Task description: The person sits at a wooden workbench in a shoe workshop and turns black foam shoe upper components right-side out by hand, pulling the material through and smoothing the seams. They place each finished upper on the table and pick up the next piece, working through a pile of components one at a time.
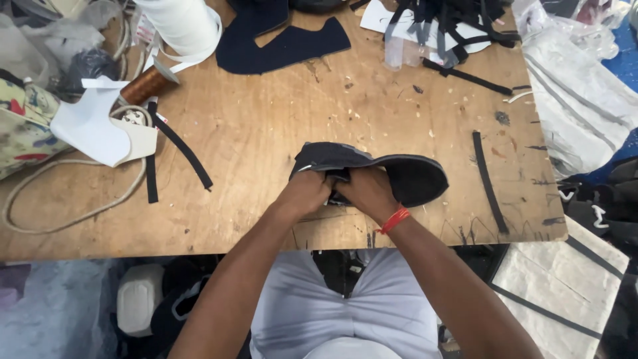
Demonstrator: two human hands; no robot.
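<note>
Gripping a dark shoe upper [392,174] at the desk's [266,133] near edge, both hands are clenching its left end: left hand [306,193] beside right hand [365,193]. Its long axis is running left-right, extending rightward from the fingers.

Both bare forearms reached forward from the body and converged at the middle. The left hand [304,193] was curled into a loose fist, knuckles up, its fingers tucked under and closed in a grip. The right hand [367,191] pressed against it, fingers bent and clamped too, with a red band [395,219] around the wrist.
</note>
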